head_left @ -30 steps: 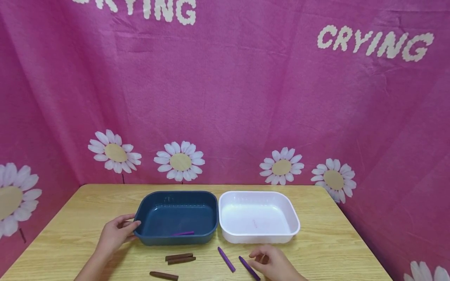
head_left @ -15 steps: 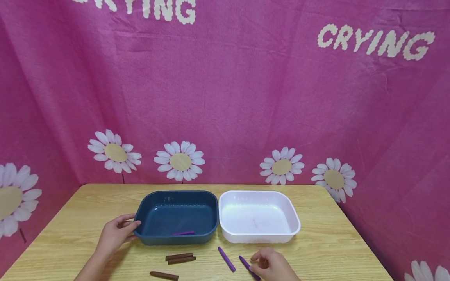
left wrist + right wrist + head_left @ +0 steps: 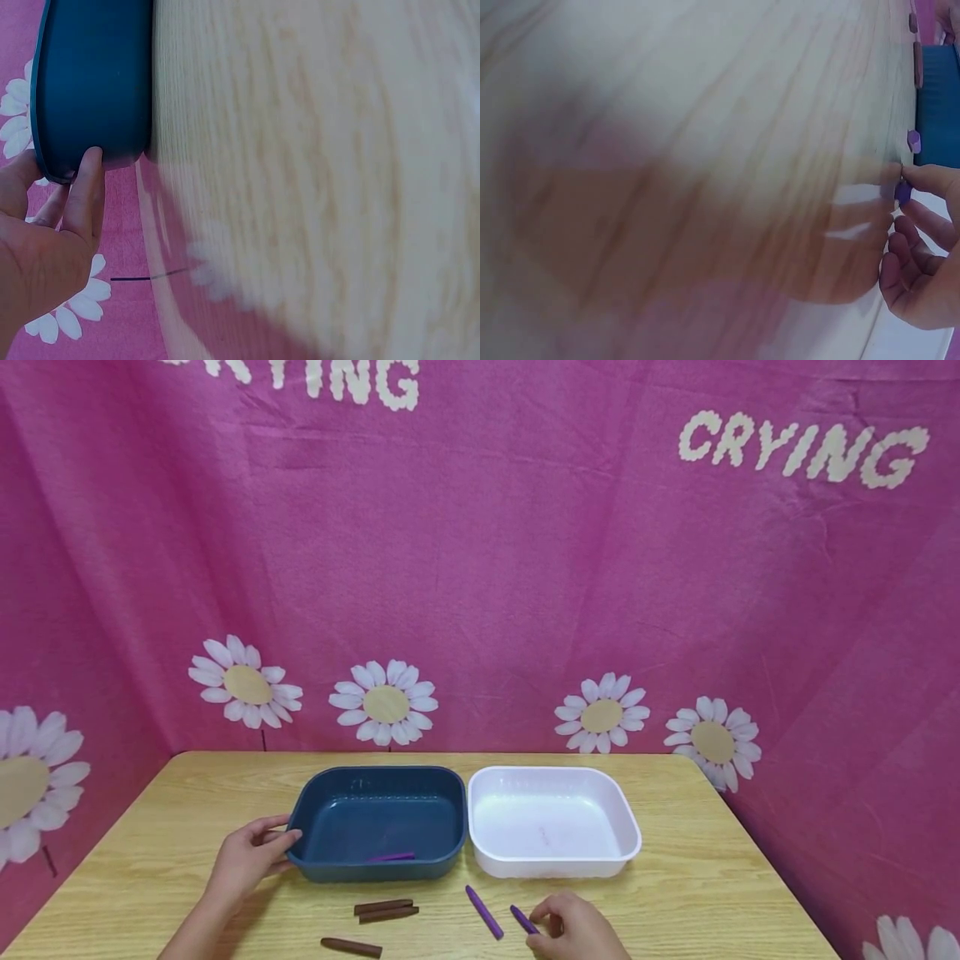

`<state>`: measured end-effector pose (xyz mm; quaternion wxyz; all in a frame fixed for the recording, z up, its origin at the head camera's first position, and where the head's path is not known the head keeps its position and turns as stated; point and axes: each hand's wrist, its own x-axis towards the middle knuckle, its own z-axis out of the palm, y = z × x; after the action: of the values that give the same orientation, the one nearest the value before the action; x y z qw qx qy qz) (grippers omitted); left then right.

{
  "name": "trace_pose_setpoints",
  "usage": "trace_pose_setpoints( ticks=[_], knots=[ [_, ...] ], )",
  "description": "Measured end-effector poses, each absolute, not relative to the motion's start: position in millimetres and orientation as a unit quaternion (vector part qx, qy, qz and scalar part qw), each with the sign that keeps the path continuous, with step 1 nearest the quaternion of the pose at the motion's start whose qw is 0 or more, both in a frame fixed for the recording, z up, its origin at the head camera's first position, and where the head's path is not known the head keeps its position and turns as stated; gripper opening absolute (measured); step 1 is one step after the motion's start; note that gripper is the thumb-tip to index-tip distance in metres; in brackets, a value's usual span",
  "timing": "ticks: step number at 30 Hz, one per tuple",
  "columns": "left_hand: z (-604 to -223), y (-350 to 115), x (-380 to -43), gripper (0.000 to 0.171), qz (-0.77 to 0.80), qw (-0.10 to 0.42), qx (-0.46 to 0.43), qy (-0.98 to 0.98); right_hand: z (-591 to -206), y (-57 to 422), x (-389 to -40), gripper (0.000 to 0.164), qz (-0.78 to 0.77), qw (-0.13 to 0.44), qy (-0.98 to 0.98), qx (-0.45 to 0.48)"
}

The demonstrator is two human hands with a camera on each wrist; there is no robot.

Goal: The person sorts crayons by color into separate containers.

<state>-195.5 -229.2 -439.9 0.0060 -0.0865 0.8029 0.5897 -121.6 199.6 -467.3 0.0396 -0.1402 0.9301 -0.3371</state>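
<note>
My left hand [image 3: 247, 857] grips the left end of a dark blue plastic basin [image 3: 375, 870], thumb over the rim and fingers against the outer wall. In the left wrist view, fingers [image 3: 88, 184] touch that wall. One purple crayon [image 3: 392, 857] lies inside the basin. At the front, my right hand [image 3: 577, 928] pinches another purple crayon [image 3: 522, 918] between thumb and index finger, on the table. The right wrist view shows this crayon [image 3: 903, 193] end-on between the fingertips, the other fingers curled. To its left lies a further purple crayon [image 3: 483, 912].
A white plastic basin [image 3: 555, 867] stands right beside the blue one. Two brown crayons [image 3: 386, 912] lie together in front of the blue basin, and a third brown crayon [image 3: 351, 947] is nearer the front. A pink curtain [image 3: 465, 568] with daisies hangs behind the wooden table [image 3: 697, 877].
My right hand has moved slightly left and down over the nearer purple crayon, and its thumb and index finger have closed on it. The left hand stays on the blue basin.
</note>
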Motion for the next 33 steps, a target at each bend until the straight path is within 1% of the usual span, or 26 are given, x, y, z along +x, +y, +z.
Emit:
trace_pose_setpoints(
  ticks=[5, 8, 17, 24, 29, 33],
  knots=[
    [-440.2, -228.9, -195.9, 0.051, 0.584, 0.004, -0.087, 0.807, -467.1, 198.6, -121.8, 0.012, -0.33, 0.041, 0.934, -0.128],
    [-440.3, -229.2, -196.7, 0.053, 0.583, 0.005, -0.087, 0.808, -466.8, 199.2, -122.1, 0.009, -0.323, 0.04, 0.937, -0.128],
    [-440.4, -229.1, -195.6, 0.051, 0.586, 0.002, -0.083, 0.806, -458.7, 200.7, -122.4, 0.011, -0.312, 0.027, 0.941, -0.131],
    [-438.4, -228.5, -194.6, 0.05, 0.587, 0.002, -0.085, 0.805, -449.2, 200.6, -125.0, 0.008, -0.315, -0.005, 0.937, -0.154],
    [-439.6, -228.4, -194.2, 0.051, 0.591, 0.001, -0.082, 0.803, -441.7, 199.5, -128.2, 0.007, -0.322, 0.005, 0.933, -0.161],
    [-440.4, -229.0, -194.0, 0.052, 0.592, 0.001, -0.082, 0.802, -435.6, 198.1, -130.8, 0.006, -0.321, -0.002, 0.932, -0.167]
  ],
)
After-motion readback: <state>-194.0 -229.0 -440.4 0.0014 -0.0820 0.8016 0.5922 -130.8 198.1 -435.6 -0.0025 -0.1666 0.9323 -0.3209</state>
